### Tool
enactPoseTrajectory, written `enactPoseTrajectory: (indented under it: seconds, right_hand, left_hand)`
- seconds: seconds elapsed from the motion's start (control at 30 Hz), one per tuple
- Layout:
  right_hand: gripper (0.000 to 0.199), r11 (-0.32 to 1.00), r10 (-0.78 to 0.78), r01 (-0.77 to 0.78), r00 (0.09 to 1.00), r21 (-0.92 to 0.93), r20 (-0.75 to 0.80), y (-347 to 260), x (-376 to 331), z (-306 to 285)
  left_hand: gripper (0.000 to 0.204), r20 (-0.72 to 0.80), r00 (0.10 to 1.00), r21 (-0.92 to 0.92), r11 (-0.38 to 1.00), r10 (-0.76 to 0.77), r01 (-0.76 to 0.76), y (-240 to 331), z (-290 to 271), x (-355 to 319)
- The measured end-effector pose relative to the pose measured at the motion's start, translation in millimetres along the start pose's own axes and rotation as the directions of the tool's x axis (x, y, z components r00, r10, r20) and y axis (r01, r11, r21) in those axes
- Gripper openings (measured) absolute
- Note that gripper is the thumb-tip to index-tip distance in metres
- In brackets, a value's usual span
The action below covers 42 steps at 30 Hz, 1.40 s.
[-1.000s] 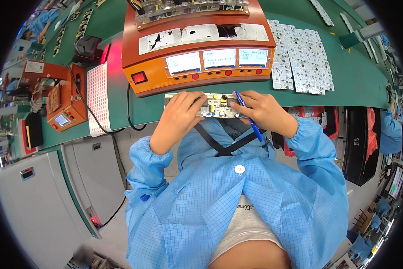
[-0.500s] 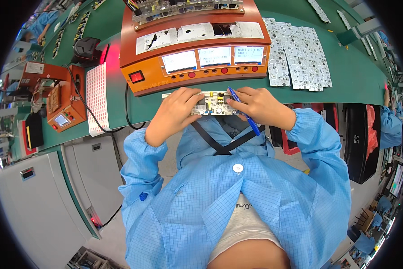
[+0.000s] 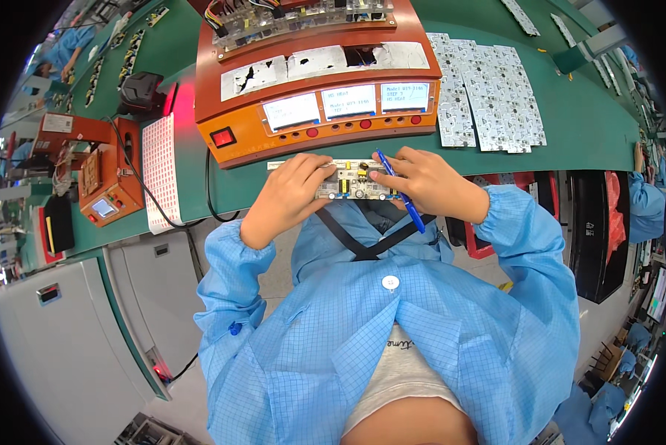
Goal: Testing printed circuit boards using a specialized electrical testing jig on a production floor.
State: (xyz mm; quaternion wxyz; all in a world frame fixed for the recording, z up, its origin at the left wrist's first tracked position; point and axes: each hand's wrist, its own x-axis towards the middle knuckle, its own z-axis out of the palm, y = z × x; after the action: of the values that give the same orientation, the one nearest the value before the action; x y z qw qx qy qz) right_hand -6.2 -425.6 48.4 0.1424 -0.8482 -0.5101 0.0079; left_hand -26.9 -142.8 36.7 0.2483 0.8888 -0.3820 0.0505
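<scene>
Circuit board [image 3: 353, 181] held above green bench [image 3: 570, 126].

Bright even overhead light, soft shadows, sharp centre, strong fisheye bending, black vignette at rim.

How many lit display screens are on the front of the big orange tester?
3, in a row on the orange tester: left screen, middle screen, right screen. None looks hidden.

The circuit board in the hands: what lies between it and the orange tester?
In the head view, only a bare strip of green bench separates the circuit board from the orange tester.
</scene>
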Motion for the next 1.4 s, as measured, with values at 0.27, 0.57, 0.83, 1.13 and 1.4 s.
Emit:
enactPoseTrajectory:
  seconds: [0.27,0.57,0.83,1.13,1.4]
  right_hand:
    - [0.057,0.98,-0.025,0.092,0.936,0.176,-0.35,8,-11,15]
    - [0.051,0.892,0.262,-0.026,0.844,0.452,-0.468,4,-20,39]
    - [0.051,0.991,0.117,-0.133,0.905,-0.011,-0.41,13,-13,22]
    - [0.049,0.993,0.09,-0.115,0.864,-0.021,-0.495,17,-17,25]
    - [0.035,0.975,0.218,-0.196,0.746,0.105,-0.629,15,-45,40]
  left_hand:
    - [0.058,-0.07,0.998,-0.053,0.999,-0.01,0.006,1,-5,-6]
    - [0.058,-0.131,0.983,-0.127,0.985,-0.131,0.115,-1,-5,-17]
    - [0.068,-0.277,0.936,0.081,0.965,-0.219,0.25,-5,-24,-46]
    - [0.061,-0.344,0.811,-0.195,0.881,-0.473,0.432,-25,-15,-93]
    - [0.062,-0.882,0.332,-0.103,0.824,-0.335,0.558,-31,-55,-125]
